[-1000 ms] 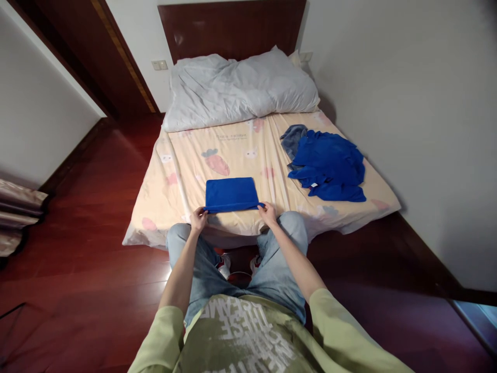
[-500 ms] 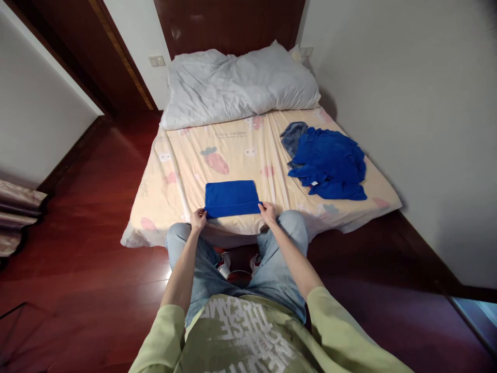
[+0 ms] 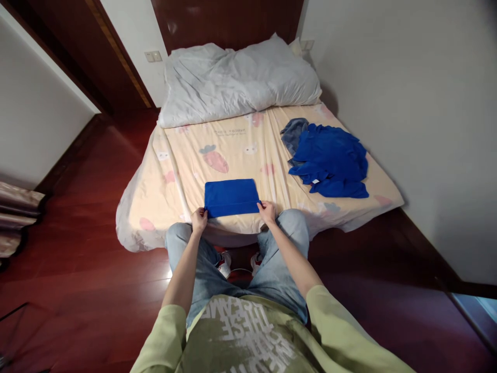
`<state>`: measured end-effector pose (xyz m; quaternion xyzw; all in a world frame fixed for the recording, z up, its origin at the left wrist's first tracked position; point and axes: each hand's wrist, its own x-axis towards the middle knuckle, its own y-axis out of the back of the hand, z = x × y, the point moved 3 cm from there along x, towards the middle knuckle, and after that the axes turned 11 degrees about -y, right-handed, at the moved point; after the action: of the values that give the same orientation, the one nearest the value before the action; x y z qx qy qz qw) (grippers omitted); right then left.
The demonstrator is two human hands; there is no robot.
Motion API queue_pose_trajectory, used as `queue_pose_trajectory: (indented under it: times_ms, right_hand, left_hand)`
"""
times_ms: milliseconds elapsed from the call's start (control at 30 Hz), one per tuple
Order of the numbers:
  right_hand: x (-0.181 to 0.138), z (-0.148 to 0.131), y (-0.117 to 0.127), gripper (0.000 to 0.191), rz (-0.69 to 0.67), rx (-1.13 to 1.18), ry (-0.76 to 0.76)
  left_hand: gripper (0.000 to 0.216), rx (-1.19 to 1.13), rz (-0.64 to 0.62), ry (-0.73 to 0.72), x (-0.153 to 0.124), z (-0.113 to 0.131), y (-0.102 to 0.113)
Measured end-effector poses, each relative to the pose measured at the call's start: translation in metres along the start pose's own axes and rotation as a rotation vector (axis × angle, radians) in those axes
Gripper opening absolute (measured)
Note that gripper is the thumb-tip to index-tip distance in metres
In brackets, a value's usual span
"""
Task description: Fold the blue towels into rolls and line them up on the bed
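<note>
A blue cloth (image 3: 232,197) lies flat at the near edge of the bed, with a strip folded along its near side. Its near left corner is pinched between the fingers of my left hand (image 3: 199,219). At the near right corner, my right hand (image 3: 267,212) grips the cloth the same way. The cloth looks like a towel or a folded piece of fabric. Farther right on the bed sits a crumpled pile of blue cloths (image 3: 334,160), a small white tag showing on it. A grey-blue cloth (image 3: 294,135) pokes out at the pile's left.
The bed's sheet (image 3: 182,171) is pale yellow with carrot and rabbit prints. A rumpled white quilt (image 3: 240,83) lies across the head end, before a dark wooden headboard (image 3: 229,23). Walls flank the bed, and a striped curtain (image 3: 19,217) hangs at the far left.
Both hands keep hold of the cloth's near corners, and the cloth lies almost as before. The view has shifted slightly.
</note>
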<state>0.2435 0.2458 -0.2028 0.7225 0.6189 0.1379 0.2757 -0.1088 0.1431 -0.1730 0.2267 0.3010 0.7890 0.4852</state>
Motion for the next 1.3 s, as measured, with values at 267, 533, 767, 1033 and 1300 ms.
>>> queue_pose_trajectory:
  times_ms: [267, 533, 767, 1033, 1300]
  right_hand:
    - [-0.002, -0.001, -0.001, 0.027, -0.008, -0.119, -0.006]
    - [-0.031, -0.014, -0.005, 0.043, -0.042, -0.545, 0.553]
    - [-0.018, -0.01, 0.009, 0.061, -0.295, -0.714, 0.66]
    - [-0.02, -0.032, 0.008, 0.061, -0.309, -0.685, 0.537]
    - [-0.026, -0.027, 0.018, 0.064, -0.391, -0.534, 0.471]
  left_hand:
    - [0.018, 0.068, -0.017, -0.07, 0.002, -0.006, -0.005]
    - [0.024, 0.138, -0.028, -0.364, -0.012, 0.005, -0.002]
    - [0.059, 0.346, -0.237, -0.45, -0.024, 0.009, -0.02]
    - [0.036, 0.264, -0.371, -0.409, 0.007, 0.021, 0.001]
    - [0.047, 0.217, -0.457, -0.419, 0.0, 0.018, 0.026]
